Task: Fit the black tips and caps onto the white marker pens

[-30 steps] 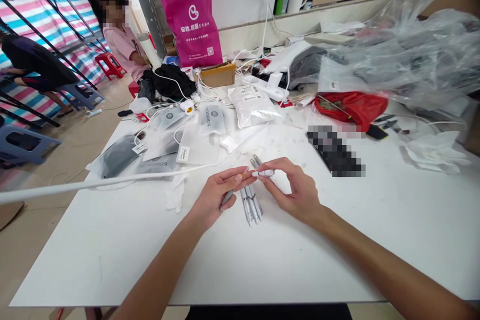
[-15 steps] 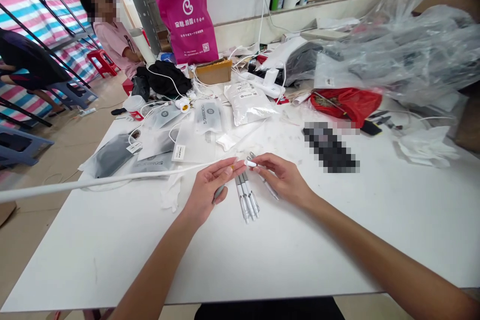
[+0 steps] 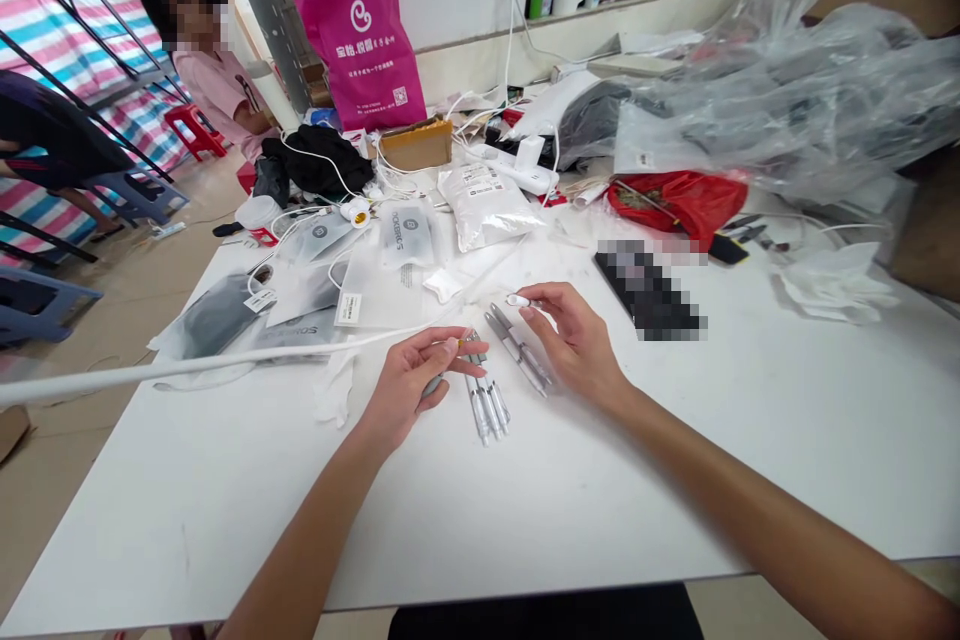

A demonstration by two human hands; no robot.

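Observation:
My left hand (image 3: 416,375) is closed around a grey pen part (image 3: 433,385), held under its curled lower fingers. A small yellowish tip (image 3: 459,344) shows at its thumb and index finger; the rest of that piece is hidden. My right hand (image 3: 574,330) pinches a short white pen barrel (image 3: 517,300), its end pointing left. Several silver-and-white pens (image 3: 487,405) lie side by side on the table just right of my left hand. Grey pens (image 3: 517,348) lie slanted beneath my right fingers. The two hands are apart.
The white table (image 3: 450,530) carries packaged pouches (image 3: 296,325), a white cable (image 3: 225,360) and a dark phone-like slab (image 3: 649,295). Behind are a red bag (image 3: 679,200), clear plastic (image 3: 787,110) and a magenta bag (image 3: 364,40). A person (image 3: 217,90) sits at the back left.
My right hand has moved up and away from my left hand, carrying the white barrel. My left hand has shifted slightly left and down, and its fingers have spread a little.

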